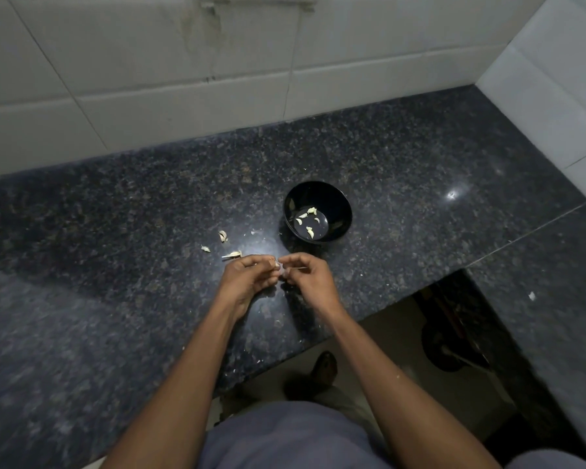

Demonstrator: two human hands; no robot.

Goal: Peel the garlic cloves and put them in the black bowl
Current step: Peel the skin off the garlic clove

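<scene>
Now | small pale garlic clove (278, 265) | pinched by left hand (247, 279), right hand (310, 275)

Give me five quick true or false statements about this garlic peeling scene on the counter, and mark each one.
1. The round black bowl already holds several peeled garlic cloves. True.
2. The bowl sits on a wooden cutting board. False: it stands directly on the dark speckled granite counter.
3. Both hands meet at a small pale garlic clove, left hand and right hand each with a fingertip grip on it. True.
4. Loose garlic pieces lie on the counter to the right of the bowl. False: they lie to its left.
5. A knife is in the right hand. False: no knife is visible.
</scene>
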